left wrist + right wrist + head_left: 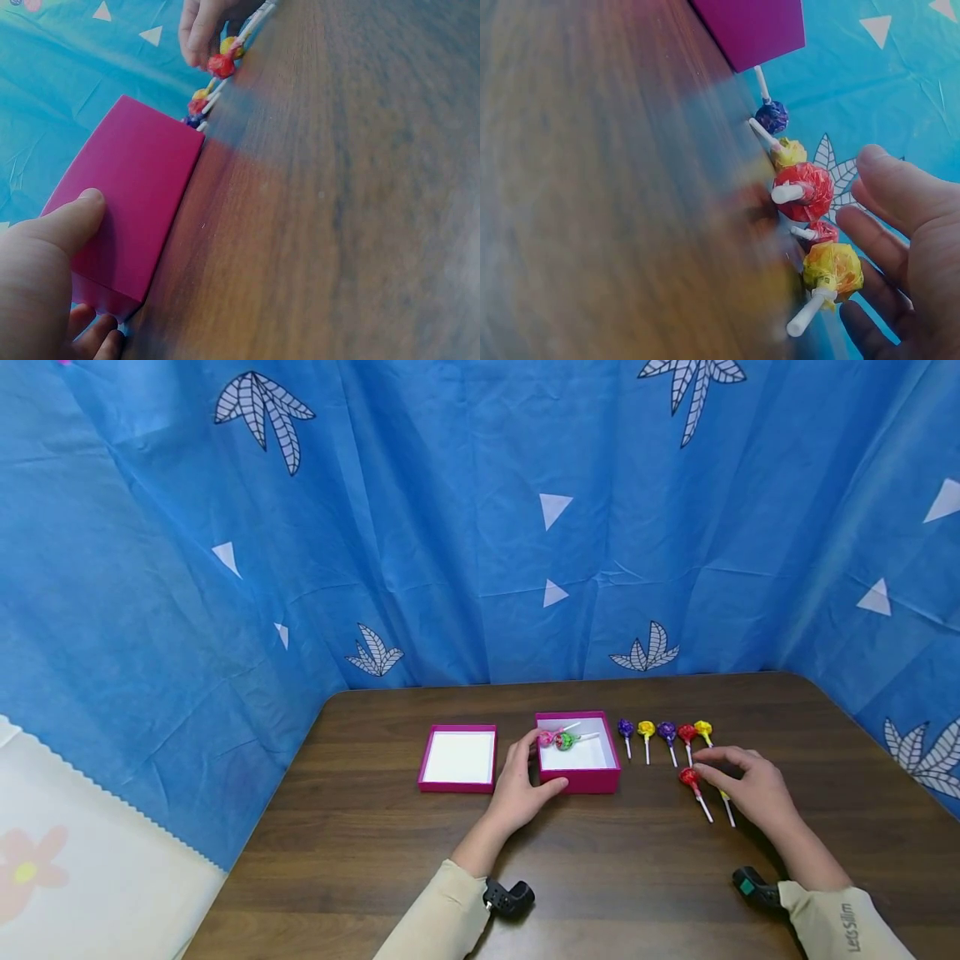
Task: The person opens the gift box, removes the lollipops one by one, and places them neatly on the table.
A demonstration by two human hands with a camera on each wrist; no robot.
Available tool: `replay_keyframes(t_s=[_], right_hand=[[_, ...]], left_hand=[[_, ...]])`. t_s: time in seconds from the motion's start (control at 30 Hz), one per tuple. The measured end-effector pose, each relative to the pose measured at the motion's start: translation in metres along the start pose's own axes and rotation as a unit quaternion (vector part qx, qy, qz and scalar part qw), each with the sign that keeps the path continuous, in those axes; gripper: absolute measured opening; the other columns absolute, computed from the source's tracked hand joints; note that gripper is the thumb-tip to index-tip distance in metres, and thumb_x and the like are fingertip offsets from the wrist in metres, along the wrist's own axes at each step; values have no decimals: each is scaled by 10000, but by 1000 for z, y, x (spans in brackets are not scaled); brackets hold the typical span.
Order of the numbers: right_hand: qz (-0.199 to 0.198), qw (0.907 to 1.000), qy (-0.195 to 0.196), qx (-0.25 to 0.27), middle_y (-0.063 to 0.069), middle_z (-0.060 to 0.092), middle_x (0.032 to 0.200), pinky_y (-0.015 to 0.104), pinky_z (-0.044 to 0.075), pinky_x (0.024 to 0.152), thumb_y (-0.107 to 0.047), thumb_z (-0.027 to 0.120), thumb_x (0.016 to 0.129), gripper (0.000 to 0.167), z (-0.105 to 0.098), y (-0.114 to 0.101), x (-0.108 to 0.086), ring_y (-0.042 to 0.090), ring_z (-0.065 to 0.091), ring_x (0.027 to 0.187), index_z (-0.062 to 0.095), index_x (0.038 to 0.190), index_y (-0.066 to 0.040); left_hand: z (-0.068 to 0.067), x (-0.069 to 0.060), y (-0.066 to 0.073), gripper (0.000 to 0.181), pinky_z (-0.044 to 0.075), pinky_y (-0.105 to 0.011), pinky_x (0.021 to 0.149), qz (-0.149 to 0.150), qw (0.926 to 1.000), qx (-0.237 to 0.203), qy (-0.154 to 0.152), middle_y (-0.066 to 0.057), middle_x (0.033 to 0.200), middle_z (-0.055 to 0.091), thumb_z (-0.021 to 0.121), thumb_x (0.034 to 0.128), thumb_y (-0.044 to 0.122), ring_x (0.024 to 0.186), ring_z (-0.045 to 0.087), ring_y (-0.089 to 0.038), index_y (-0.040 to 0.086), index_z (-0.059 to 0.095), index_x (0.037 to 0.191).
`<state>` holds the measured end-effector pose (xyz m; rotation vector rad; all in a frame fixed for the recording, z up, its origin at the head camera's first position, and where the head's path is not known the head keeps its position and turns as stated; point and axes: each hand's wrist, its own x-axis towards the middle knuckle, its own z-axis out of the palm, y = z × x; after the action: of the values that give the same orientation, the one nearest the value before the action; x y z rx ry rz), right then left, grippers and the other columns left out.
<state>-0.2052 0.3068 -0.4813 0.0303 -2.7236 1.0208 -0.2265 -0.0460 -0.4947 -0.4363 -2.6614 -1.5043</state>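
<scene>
My left hand (517, 789) holds the pink box (581, 782) at its left corner, with the thumb (81, 217) across the front wall and the other fingers round the side. Inside the white interior lie a pink lollipop (546, 738) and a green-and-red lollipop (564, 741). To the right, my right hand (757, 785) hovers beside a red lollipop (689, 778), thumb and fingers spread with a gap between them. A yellow lollipop (832, 271) lies close to those fingers, and the hand partly covers it in the head view.
Right of the box, a row holds a purple lollipop (626, 727), a yellow one (646, 729), another purple one (667, 732), a red one (687, 734) and another yellow one (702, 728). The pink-rimmed lid (457, 787) lies left of the box. A blue curtain (465, 527) hangs behind the table (360, 860).
</scene>
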Motion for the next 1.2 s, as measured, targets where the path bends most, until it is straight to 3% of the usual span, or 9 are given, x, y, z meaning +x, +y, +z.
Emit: replay_keyframes(t_s=[0.17,0.27,0.4,0.53,0.7,0.83,0.97,1.1,1.2], right_hand=[[36,9998,119,128,255,633,1267,604,423,871,-429,633,969,411,-3,-5,-1,436,482,1169,700,1173,-79],[21,9996,235,131,245,635,1251,444,460,814,-437,622,974,418,-5,-10,1,388,511,1121,698,1180,-81],[-173,9989,424,93,185,662,1183,180,442,699,-417,639,967,368,-11,-19,3,227,550,1008,715,1152,-108],[-584,9970,495,121,132,692,1121,71,433,673,-343,684,951,274,-12,-34,7,99,534,933,737,1106,-123],[-932,9951,279,156,92,710,1127,93,445,706,-330,687,950,258,-10,-58,21,124,536,956,737,1131,-152],[-1020,9945,44,240,113,701,1191,79,437,753,-357,677,953,310,-11,-74,29,251,593,1062,717,1185,-155],[-1056,9930,-275,447,114,682,1250,98,466,790,-396,673,948,362,-7,-91,38,297,609,1124,694,1221,-159],[-1122,9908,-581,487,103,678,1262,286,570,851,-376,692,938,374,2,-106,47,285,626,1099,681,1246,-164],[-1174,9887,-790,486,103,685,1249,454,584,900,-304,715,929,354,11,-116,52,295,640,1094,680,1250,-159]], left_hand=[[0,0,0,852,445,-505,1111,1,10000,-8,15,-56,1499,416,761,871,387,1357,462,-231,280,266,1557],[0,1,1,852,448,-504,1108,31,10000,-12,44,-54,1497,417,762,870,383,1355,465,-231,282,267,1555],[0,3,2,855,450,-487,1111,97,9999,5,27,-55,1499,415,761,870,386,1358,466,-225,279,265,1557],[1,1,1,859,460,-485,1101,68,10000,18,22,-51,1496,418,767,863,381,1356,468,-221,282,268,1555],[1,-1,0,858,460,-496,1097,23,10000,-14,58,-44,1492,421,774,859,369,1353,465,-219,304,269,1549],[3,-1,0,850,453,-500,1103,79,10000,0,34,-53,1493,423,764,867,385,1354,468,-224,303,267,1551],[4,0,0,851,455,-495,1104,77,9999,28,68,-55,1487,428,766,866,383,1347,475,-226,285,272,1552],[4,0,0,853,448,-501,1110,42,10000,8,70,-54,1495,421,765,867,380,1355,469,-228,275,271,1555],[4,-1,-1,860,441,-499,1118,21,10000,20,37,-54,1506,410,762,870,385,1365,463,-228,270,263,1560]])
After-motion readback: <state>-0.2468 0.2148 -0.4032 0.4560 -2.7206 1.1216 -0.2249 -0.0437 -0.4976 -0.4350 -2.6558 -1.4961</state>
